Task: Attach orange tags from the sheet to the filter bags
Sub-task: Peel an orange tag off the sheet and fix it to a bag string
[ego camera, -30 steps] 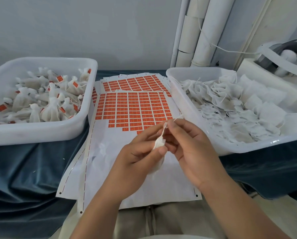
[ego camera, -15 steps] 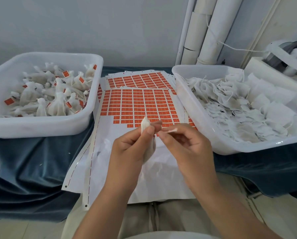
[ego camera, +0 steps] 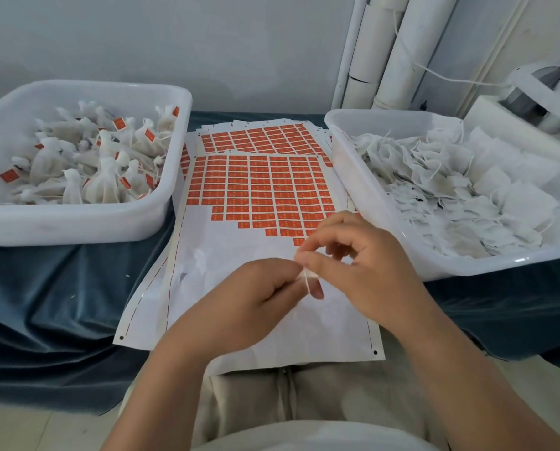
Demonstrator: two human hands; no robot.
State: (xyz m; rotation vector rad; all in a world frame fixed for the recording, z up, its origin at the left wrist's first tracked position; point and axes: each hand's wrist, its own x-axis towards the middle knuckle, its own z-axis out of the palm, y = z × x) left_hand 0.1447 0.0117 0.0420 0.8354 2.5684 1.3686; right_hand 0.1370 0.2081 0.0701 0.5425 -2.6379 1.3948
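Note:
A sheet of orange tags (ego camera: 259, 190) lies flat between two white tubs, its lower half bare white backing. My left hand (ego camera: 256, 294) grips a small white filter bag (ego camera: 306, 275), almost wholly hidden inside the fingers. My right hand (ego camera: 360, 262) pinches the bag's string at its top, right beside the left fingertips. Both hands hover over the bare lower part of the sheet, just below the last rows of tags.
The left tub (ego camera: 77, 222) holds filled bags with orange tags attached. The right tub (ego camera: 369, 196) holds a heap of flat white bags with strings. A second tag sheet (ego camera: 259, 136) lies behind. Blue cloth (ego camera: 60, 304) covers the table; white pipes (ego camera: 396, 50) stand at the back.
Both hands have dropped lower over the white backing. The bag, which stood up out of my left fingers, is now tucked inside them, and my right hand has closed in on the string.

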